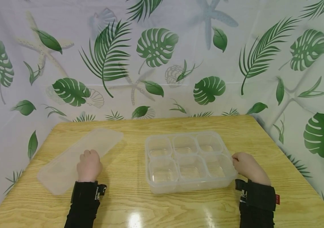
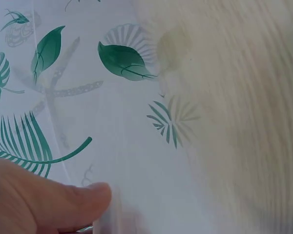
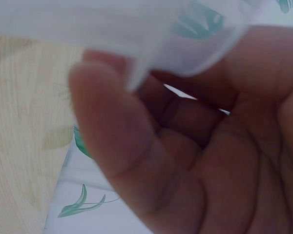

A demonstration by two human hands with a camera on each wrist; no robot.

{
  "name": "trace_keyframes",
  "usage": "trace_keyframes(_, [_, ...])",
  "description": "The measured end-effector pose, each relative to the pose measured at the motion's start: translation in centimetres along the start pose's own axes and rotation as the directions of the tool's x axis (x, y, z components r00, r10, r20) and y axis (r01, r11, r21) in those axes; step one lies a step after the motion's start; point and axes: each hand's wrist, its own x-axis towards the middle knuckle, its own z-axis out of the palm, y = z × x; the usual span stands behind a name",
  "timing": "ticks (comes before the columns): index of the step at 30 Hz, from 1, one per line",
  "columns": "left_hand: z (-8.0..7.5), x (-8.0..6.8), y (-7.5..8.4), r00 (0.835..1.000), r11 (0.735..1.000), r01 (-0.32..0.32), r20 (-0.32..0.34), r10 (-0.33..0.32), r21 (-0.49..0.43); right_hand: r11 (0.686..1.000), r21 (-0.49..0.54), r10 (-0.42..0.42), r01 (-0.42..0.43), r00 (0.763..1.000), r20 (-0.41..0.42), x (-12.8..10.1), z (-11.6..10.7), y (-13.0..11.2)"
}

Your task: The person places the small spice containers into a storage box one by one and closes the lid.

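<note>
A frosted, see-through rectangular lid (image 1: 63,164) slants across the left of the table in the head view. My left hand (image 1: 89,166) grips its right-hand long edge, the thumb (image 2: 83,202) pressed on the near side in the left wrist view. To the right is a clear plastic box (image 1: 190,184) with two rows of three compartments and an uncovered top. Its right side is pinched by my right hand (image 1: 248,166). In the right wrist view the curled fingers and thumb meet around the box's edge (image 3: 158,56). All the compartments show bare bottoms.
Both things are over a wooden table (image 1: 162,209). Behind it and along both sides hangs a white cloth (image 1: 179,104) printed with green leaves, shells and starfish. A strip of tabletop lies between lid and box.
</note>
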Motion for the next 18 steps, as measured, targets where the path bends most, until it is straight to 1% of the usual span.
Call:
trace_keyframes(3, [-0.33,-0.11,0.29,1.0,1.0,0.01,-0.027,-0.011,-0.018,1.0,-0.005,0.001,-0.001,1.0,0.001,0.01,-0.03,-0.02])
trace_keyframes(8, [-0.6,-0.18,0.55,0.999,0.998,0.034,-0.019,-0.035,-0.052,1.0,-0.008,0.001,-0.001,1.0,0.001,-0.07,-0.01,-0.07])
trace_keyframes(15, [-0.35,-0.17,0.46,0.994,1.0,0.003,-0.106,-0.006,-0.03,1.0,-0.006,0.003,-0.003,1.0,-0.005,-0.07,-0.01,-0.18])
trace_keyframes(18, [-0.32,-0.11,0.45,0.995,1.0,-0.001,-0.1,-0.001,-0.02,1.0,-0.014,0.007,-0.007,1.0,-0.003,0.0,-0.01,-0.15])
